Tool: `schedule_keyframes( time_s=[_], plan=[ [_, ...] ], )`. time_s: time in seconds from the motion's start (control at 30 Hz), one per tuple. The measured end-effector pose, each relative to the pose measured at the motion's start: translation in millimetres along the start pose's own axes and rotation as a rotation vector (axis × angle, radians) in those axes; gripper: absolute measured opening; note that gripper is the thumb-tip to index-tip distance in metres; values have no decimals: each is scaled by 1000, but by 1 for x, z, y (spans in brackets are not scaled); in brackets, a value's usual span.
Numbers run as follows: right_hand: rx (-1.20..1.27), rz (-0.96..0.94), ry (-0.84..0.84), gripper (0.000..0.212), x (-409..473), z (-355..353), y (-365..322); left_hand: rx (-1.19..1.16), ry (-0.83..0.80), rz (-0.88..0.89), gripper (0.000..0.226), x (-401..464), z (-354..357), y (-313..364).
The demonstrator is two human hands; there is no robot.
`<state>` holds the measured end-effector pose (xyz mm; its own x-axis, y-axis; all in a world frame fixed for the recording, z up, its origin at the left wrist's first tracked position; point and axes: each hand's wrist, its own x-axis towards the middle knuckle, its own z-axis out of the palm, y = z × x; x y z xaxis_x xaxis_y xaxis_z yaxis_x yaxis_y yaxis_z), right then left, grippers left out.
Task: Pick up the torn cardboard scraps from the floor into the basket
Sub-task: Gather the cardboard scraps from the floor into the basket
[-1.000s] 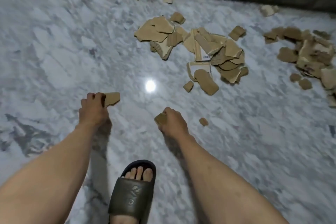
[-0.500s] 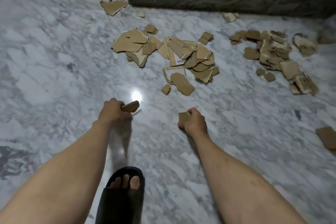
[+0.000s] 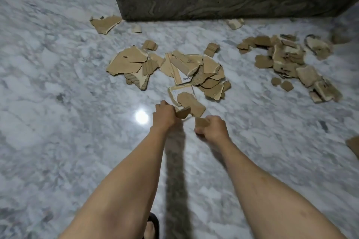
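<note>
**Both hands loaded, scraps piled just ahead**

Your left hand point(image 3: 164, 117) is curled round a cardboard scrap point(image 3: 183, 112), which sticks out to the right of the fist, edge toward the camera. Your right hand point(image 3: 214, 129) grips a second, smaller scrap point(image 3: 201, 122) that pokes out of the fist on its left side. The two hands sit close together, the held pieces nearly meeting between them (touching or not, can't tell).

Just beyond your left hand lies a rounded loose scrap point(image 3: 191, 103) flat on the marble floor point(image 3: 58, 122), overlapping a label piece point(image 3: 179, 90) with pale printed paper. The held scrap in the left hand sits just in front of that loose one.

Further out is the centre pile point(image 3: 174, 68), many overlapping pieces, one with a barcode sticker point(image 3: 186, 78). Well to the right, apart from your right hand, is a second pile point(image 3: 295, 60) of rougher, paler bits. A larger scrap point(image 3: 105, 23) lies by the corner of the dark stone block point(image 3: 213, 0), with a small pale bit point(image 3: 136, 28) beside it and another point(image 3: 235, 23) along the block's base. One more piece point(image 3: 353, 145) is cut off at the right edge.

A bright light reflection point(image 3: 141, 117) sits on the floor left of your left hand. A sandal toe point(image 3: 152, 225) shows at the bottom edge between your forearms.
</note>
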<state>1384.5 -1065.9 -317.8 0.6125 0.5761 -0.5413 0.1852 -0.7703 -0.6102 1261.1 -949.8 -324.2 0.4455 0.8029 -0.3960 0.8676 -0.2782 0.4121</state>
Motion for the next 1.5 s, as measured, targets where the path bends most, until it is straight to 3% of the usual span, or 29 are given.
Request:
schedule_keyframes(
  time_s=[0.1, 0.23, 0.37, 0.47, 0.53, 0.6, 0.67, 0.73, 0.93, 1.03, 1.13, 1.23, 1.37, 1.5],
  plan=[
    [45, -36, 93, 45, 38, -16, -29, -33, 59, 51, 34, 18, 7, 6],
    [-58, -63, 33, 65, 68, -13, -61, -128, -22, 28, 35, 35, -2, 16],
    [-363, -144, 40, 50, 70, 11, -55, -206, -117, -64, 43, 51, -11, 3],
    [-422, -120, 90, 43, 73, 15, -52, -240, -172, -143, 40, 69, -30, -20],
    [-438, -105, 100, 38, 76, 12, -53, -290, -120, -133, 31, 80, -46, -23],
    [-296, -91, 52, 27, 79, 6, -54, -242, -74, -56, 24, 88, -56, -13],
    [19, -19, -82, 28, 79, -8, -57, -199, -73, 47, 24, 93, -54, 6],
    [244, 46, -139, 43, 81, -31, -63, -188, -74, 141, 29, 94, -42, 20],
    [428, 140, 106, 93, 103, -80, -78, -260, -55, 213, 54, 91, -23, 29],
    [501, 294, 140, 87, 123, -61, -77, -166, -132, 255, 76, 96, -25, 30],
    [186, 340, 243, 105, 134, -41, -77, 221, -145, 269, 96, 93, -17, 32],
    [-211, 396, 317, 105, 132, -36, -88, 244, -86, 267, 85, 84, -5, 32],
    [-189, 346, 302, 97, 133, -33, -90, 34, -153, 236, 72, 82, -4, 30],
    [-18, 252, 274, 93, 123, -30, -89, 215, -108, 197, 63, 79, -15, 19]
  ],
)
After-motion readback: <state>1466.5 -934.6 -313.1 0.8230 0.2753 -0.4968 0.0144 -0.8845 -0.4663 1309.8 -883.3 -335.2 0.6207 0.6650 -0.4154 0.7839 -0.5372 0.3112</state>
